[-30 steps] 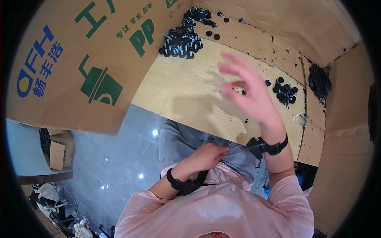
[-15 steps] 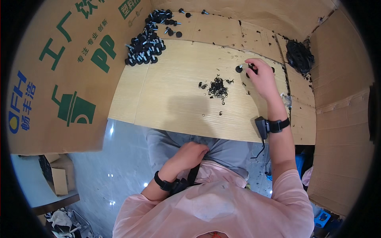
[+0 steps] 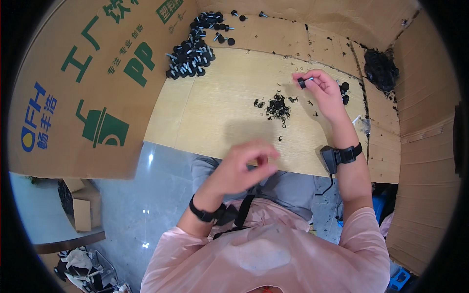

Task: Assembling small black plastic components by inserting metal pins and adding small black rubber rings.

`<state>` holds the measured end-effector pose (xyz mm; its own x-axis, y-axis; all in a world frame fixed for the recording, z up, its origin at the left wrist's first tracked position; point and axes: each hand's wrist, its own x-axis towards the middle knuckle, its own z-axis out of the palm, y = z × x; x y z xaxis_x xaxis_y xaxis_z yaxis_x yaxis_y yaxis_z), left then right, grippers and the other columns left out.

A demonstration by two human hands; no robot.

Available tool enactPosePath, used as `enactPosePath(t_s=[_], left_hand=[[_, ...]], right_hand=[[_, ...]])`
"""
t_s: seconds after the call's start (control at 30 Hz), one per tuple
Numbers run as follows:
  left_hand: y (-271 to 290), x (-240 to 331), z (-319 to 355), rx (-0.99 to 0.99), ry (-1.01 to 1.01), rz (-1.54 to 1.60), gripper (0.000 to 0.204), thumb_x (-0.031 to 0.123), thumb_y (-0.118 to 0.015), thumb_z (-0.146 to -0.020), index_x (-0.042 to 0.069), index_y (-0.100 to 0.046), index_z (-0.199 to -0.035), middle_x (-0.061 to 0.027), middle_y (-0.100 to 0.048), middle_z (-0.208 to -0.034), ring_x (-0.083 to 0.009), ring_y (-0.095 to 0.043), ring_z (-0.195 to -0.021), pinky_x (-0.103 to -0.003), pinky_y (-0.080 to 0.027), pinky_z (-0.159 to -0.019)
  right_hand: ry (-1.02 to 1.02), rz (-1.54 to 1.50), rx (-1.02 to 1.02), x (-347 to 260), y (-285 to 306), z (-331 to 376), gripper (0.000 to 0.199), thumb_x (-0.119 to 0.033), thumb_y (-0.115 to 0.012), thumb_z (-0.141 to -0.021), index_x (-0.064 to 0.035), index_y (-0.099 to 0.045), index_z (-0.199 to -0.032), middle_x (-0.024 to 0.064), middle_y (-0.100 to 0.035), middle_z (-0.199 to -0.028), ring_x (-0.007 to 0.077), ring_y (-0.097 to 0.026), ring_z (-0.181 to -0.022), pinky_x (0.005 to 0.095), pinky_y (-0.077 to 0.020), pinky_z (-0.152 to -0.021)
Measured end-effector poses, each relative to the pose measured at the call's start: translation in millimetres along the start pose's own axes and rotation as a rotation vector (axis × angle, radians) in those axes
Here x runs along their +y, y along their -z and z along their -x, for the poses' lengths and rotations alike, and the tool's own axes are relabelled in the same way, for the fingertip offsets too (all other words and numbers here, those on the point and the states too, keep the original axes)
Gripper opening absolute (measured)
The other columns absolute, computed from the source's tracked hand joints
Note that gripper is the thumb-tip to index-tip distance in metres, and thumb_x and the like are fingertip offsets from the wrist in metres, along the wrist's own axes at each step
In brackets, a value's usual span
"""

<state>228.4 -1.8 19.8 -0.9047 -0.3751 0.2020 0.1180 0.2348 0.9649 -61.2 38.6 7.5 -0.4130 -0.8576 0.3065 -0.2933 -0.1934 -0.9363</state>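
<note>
The person appears to be mid-assembly: the right hand (image 3: 326, 95) pinches a small black knob with a metal stud (image 3: 305, 81) between thumb and fingertips, lifted just above the wooden tabletop (image 3: 220, 107), a little right of the small heap of black washers (image 3: 277, 107). The next move probably calls for picking one washer from that heap and fitting it to the stud. The left hand (image 3: 242, 168) hovers nearer the body than the heap, above the table's near edge, fingers curled together; motion blur hides whether it holds anything. The right forearm reaches out extended, wrist bent inward. A bigger pile of black knobs (image 3: 193, 53) lies far left of the heap.
</note>
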Motion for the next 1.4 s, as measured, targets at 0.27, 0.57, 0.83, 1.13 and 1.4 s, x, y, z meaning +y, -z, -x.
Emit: enactPosePath(t_s=[0.27,0.57,0.83,1.13,1.4], left_hand=[[-0.8,-45.0,-54.7,0.339,-0.089,0.353,0.031,-0.004,-0.062,-0.083,-0.002,-0.059,-0.113,-0.0069,-0.053,-0.113,-0.0109,-0.058,-0.087,-0.025,-0.050,-0.073],[-5.0,-58.1,-44.6,0.357,-0.107,0.199,0.024,-0.003,-0.064,-0.084,-0.003,-0.062,-0.108,-0.0099,-0.061,-0.104,-0.0149,-0.063,-0.086,-0.025,-0.053,-0.070],[-3.9,-59.3,-40.8,0.551,0.109,0.399,0.010,0.001,-0.062,-0.088,-0.003,-0.061,-0.097,-0.0074,-0.065,-0.081,-0.0123,-0.062,-0.066,-0.024,-0.051,-0.062],[0.6,-64.2,-40.5,0.481,0.122,0.534,0.015,0.001,-0.057,-0.090,-0.004,-0.061,-0.103,-0.0094,-0.066,-0.087,-0.0126,-0.061,-0.071,-0.024,-0.050,-0.063],[-6.2,-61.9,-39.0,0.481,0.061,0.402,0.017,0.001,-0.058,-0.089,-0.003,-0.062,-0.105,-0.0103,-0.068,-0.092,-0.0116,-0.062,-0.073,-0.024,-0.050,-0.064]], right_hand=[[-0.295,-0.573,-0.632,0.0,-51.0,28.4,0.017,-0.011,-0.061,-0.091,-0.0050,-0.049,-0.102,0.0086,-0.064,-0.087,0.0131,-0.063,-0.071,0.0257,-0.0528,-0.058],[-0.442,-0.702,-0.558,8.1,-50.4,28.1,0.027,-0.017,-0.062,-0.092,-0.0078,-0.043,-0.110,0.0073,-0.061,-0.076,0.0127,-0.060,-0.056,0.0245,-0.0491,-0.052],[-0.112,-0.185,-0.605,-0.9,-53.9,27.4,0.039,-0.008,-0.073,-0.080,-0.0059,-0.054,-0.114,-0.0010,-0.058,-0.077,0.0066,-0.054,-0.068,0.0204,-0.0429,-0.060],[-0.126,-0.167,-0.478,-3.5,-50.5,27.3,0.034,-0.005,-0.077,-0.075,-0.0045,-0.060,-0.104,-0.0025,-0.061,-0.080,0.0036,-0.053,-0.070,0.0196,-0.0413,-0.064],[-0.148,-0.155,-0.466,0.9,-50.6,27.2,0.034,-0.002,-0.076,-0.074,-0.0034,-0.059,-0.103,-0.0017,-0.064,-0.081,0.0025,-0.052,-0.070,0.0186,-0.0398,-0.062]])
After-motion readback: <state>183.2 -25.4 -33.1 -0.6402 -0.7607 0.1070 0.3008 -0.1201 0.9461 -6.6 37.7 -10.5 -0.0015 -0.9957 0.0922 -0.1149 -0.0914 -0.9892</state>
